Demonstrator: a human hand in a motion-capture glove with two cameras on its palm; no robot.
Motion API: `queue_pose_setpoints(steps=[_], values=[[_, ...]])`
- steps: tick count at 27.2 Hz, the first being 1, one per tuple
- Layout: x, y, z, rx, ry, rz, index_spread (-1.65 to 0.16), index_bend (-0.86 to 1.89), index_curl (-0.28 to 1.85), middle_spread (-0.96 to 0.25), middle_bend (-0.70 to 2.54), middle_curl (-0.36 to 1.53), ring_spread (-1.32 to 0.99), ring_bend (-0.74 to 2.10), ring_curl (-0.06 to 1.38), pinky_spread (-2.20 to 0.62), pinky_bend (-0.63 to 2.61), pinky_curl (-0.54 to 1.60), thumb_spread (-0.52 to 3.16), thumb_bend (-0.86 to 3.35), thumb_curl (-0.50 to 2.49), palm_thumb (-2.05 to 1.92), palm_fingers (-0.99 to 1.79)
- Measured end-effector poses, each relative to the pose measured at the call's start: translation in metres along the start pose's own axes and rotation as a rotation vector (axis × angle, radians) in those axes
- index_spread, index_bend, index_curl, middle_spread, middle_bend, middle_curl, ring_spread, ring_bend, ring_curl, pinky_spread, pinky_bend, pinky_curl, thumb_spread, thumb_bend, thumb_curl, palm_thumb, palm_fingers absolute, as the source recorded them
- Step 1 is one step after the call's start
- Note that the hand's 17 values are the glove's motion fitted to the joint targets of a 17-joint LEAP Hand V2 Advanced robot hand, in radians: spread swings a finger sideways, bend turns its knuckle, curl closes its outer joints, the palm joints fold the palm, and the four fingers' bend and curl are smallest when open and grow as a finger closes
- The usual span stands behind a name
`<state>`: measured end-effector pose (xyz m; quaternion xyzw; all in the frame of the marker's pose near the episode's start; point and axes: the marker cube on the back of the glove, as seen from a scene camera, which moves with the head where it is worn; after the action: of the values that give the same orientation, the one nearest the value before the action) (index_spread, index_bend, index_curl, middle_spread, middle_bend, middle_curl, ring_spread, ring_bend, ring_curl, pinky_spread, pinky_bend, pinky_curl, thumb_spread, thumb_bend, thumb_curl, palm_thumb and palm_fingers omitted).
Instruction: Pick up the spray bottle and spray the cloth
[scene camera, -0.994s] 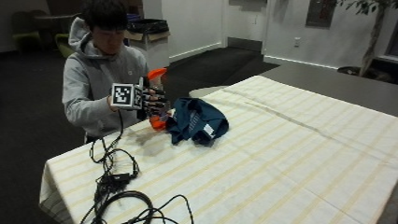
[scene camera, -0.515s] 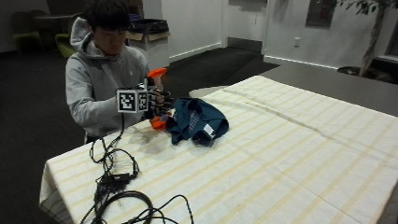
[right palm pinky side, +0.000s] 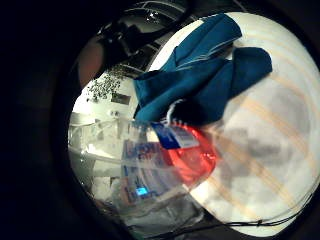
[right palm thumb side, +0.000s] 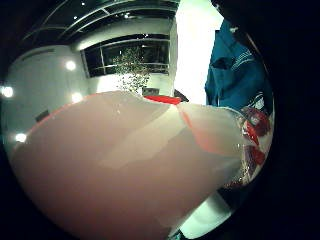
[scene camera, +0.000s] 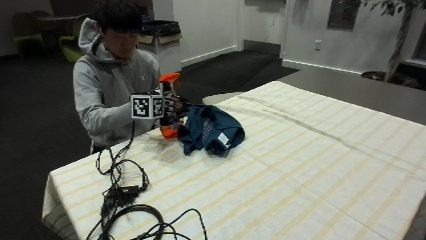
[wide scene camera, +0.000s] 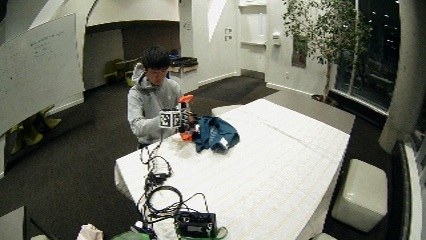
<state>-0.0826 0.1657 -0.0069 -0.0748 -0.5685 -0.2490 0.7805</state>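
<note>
Gloved right hand (scene camera: 174, 106) has the spray bottle (scene camera: 168, 105) upright, fingers (scene camera: 178, 105) curled round its body, orange trigger head above the fingers and the orange base below them, near the striped tabletop (scene camera: 313, 165). Can't tell if the base touches it. Crumpled blue cloth (scene camera: 212, 130) lies on the tabletop just beyond the fingers, right beside the bottle. Little-finger palm view: clear bottle body with blue label (right palm pinky side: 150, 165) close to the palm, cloth (right palm pinky side: 210, 70) past it. Thumb-side view: mostly bottle (right palm thumb side: 130, 165), cloth (right palm thumb side: 235, 70) at the edge.
</note>
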Motion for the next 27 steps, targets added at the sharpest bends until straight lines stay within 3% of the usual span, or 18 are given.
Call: queue_pose_setpoints(steps=[10,20,27], values=[[-0.016,-0.010,0.003,0.001,-0.113,-0.091,-0.22,0.22,0.28,-0.05,0.37,0.38,-0.06,0.52,0.32,0.04,0.37,0.30,0.82,0.05,0.42,0.89,1.07],[-0.016,-0.014,0.010,-0.125,-0.107,-0.107,-0.22,0.31,0.39,-0.10,0.45,0.43,-0.14,0.47,0.36,-0.09,0.30,0.32,0.52,0.00,0.53,0.98,1.34],[-0.020,-0.020,0.014,-0.179,-0.094,-0.091,-0.22,0.32,0.43,-0.13,0.47,0.45,-0.17,0.51,0.38,-0.14,0.32,0.34,0.47,-0.02,0.58,0.99,1.33]])
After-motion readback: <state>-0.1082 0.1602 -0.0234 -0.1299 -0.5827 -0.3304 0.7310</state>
